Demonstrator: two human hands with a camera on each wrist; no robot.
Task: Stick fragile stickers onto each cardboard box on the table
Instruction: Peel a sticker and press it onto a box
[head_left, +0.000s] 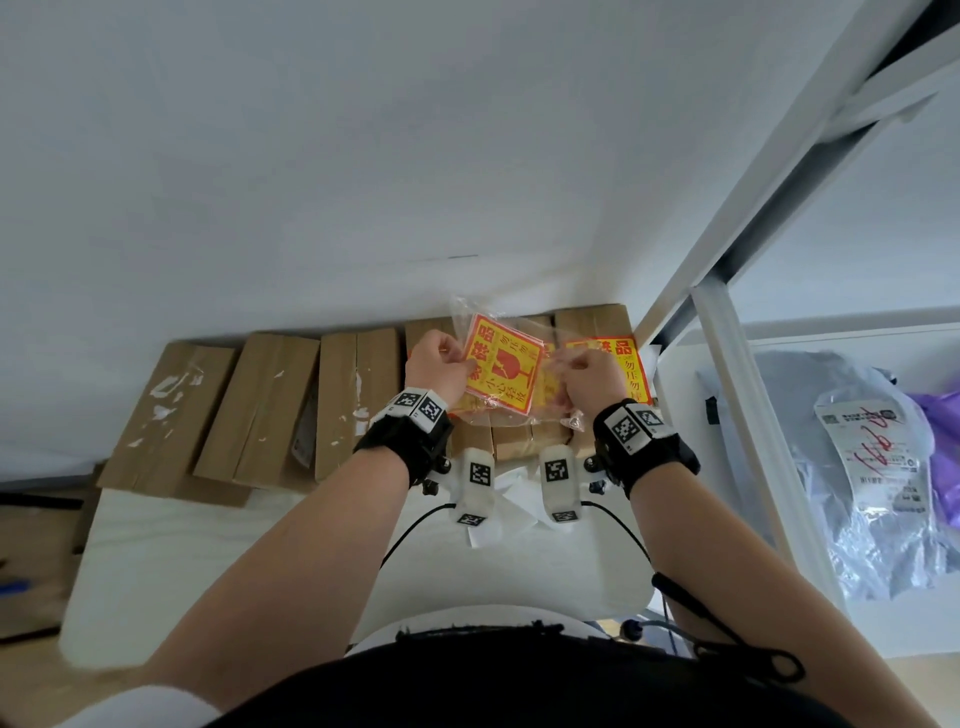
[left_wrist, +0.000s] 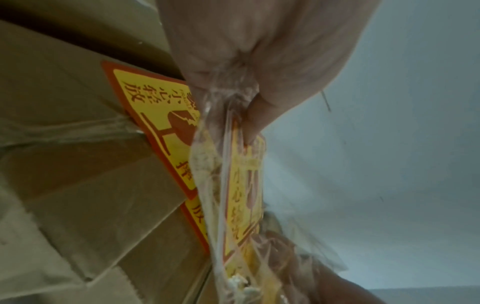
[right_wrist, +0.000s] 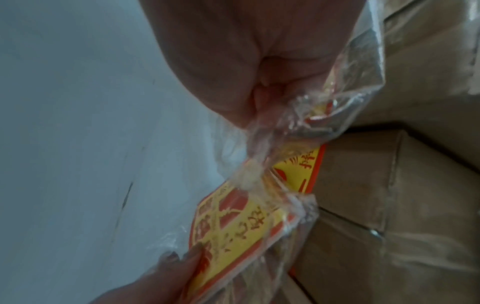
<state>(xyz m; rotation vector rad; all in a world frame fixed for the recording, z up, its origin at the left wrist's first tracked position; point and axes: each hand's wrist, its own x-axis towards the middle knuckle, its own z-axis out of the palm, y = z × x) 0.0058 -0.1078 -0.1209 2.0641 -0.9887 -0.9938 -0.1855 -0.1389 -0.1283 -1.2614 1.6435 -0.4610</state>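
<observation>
Both hands hold a clear plastic bag (head_left: 498, 358) full of stickers up over the boxes. The left hand (head_left: 436, 366) pinches the bag's left edge, with its fingers curled tight on the plastic. The right hand (head_left: 587, 376) pinches the bunched right side of the bag the same way.

I think the step now is to get one sticker out of the bag. To do it well, one hand should keep the bag still while the other finds the open end and slips a finger in. Pull slowly, so only one sticker comes and the thin bag does not rip.

The top sticker in the bag (head_left: 501, 371) is a yellow square with a red rim, a red broken glass in the middle and red writing. A row of brown cardboard boxes (head_left: 260, 405) lies on the white table (head_left: 171, 561) by the wall. The box at the right end (head_left: 592, 319) already has a sticker on it (head_left: 628, 364). The boxes on the left have none.
</observation>
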